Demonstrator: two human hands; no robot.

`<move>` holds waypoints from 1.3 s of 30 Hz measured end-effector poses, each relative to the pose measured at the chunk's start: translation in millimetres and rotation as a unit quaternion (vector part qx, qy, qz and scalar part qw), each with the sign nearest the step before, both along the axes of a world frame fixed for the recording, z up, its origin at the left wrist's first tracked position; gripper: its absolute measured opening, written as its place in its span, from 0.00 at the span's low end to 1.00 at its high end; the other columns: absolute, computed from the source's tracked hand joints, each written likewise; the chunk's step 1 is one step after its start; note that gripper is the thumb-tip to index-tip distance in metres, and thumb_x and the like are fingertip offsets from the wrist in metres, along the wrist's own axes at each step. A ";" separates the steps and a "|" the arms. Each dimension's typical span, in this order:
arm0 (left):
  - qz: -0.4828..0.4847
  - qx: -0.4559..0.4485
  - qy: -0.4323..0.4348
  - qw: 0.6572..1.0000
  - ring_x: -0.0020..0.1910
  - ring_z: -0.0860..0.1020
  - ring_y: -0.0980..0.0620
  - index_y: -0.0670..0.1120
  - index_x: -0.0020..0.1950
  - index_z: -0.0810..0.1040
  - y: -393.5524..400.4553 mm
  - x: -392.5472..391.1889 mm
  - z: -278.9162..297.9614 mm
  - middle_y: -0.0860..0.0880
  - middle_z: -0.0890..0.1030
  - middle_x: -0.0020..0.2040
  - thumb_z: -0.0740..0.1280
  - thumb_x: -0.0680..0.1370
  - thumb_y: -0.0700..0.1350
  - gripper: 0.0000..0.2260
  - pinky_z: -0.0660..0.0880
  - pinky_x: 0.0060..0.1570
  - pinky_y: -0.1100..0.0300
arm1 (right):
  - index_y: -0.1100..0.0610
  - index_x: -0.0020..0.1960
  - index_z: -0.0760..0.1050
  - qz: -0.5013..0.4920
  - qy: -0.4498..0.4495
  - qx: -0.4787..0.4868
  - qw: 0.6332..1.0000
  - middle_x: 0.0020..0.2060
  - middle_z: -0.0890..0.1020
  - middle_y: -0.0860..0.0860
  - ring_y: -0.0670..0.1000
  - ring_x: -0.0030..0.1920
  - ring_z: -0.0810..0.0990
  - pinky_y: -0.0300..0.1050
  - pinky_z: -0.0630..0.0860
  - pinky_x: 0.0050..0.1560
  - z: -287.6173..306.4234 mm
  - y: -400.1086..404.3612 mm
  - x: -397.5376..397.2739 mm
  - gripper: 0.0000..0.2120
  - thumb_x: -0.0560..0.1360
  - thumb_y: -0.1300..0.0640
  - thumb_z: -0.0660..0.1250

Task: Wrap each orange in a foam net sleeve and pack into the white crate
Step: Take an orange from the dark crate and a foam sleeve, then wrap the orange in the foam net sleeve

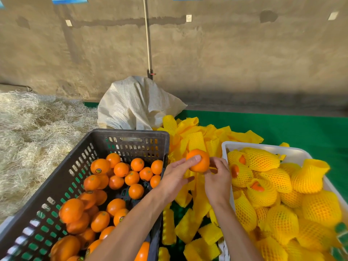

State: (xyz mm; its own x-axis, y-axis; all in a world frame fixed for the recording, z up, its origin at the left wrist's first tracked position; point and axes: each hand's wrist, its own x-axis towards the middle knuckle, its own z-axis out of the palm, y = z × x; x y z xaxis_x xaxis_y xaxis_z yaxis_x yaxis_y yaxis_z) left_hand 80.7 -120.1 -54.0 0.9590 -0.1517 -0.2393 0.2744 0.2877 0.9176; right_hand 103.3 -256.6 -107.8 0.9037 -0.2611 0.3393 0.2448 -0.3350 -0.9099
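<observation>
My left hand (177, 176) grips a bare orange (200, 161) above the gap between the two crates, thumb on its top. My right hand (219, 178) is beside the orange, its fingers curled at the fruit's right side, where a bit of yellow foam net shows. Whether it pinches that net I cannot tell. Loose yellow foam net sleeves (195, 140) lie heaped under and behind the hands. The white crate (231, 146) on the right holds several oranges wrapped in yellow net (263, 161).
A dark plastic crate (130, 136) on the left holds several bare oranges (120, 169). A white woven sack (135, 104) stands behind it. Pale straw-like fibre (33, 129) covers the far left. Green cloth (291, 129) covers the table; a concrete wall is behind.
</observation>
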 end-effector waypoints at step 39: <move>0.027 0.175 -0.137 0.975 0.49 0.82 0.62 0.56 0.71 0.64 14.5 3.3 -3.6 0.50 0.78 0.60 0.73 0.78 0.56 0.26 0.80 0.49 0.64 | 0.45 0.69 0.67 0.092 -0.001 -0.072 0.993 0.62 0.75 0.40 0.41 0.62 0.75 0.22 0.70 0.53 11.2 8.4 -14.9 0.17 0.83 0.57 0.63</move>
State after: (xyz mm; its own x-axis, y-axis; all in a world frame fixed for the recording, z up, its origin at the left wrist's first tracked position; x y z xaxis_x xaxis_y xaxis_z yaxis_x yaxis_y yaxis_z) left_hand 84.0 -105.6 -57.6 0.9986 -0.0536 -0.0014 -0.0013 -0.0487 0.9988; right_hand 88.4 -248.2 -96.6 0.9306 -0.0399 0.3637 0.3164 -0.4116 -0.8547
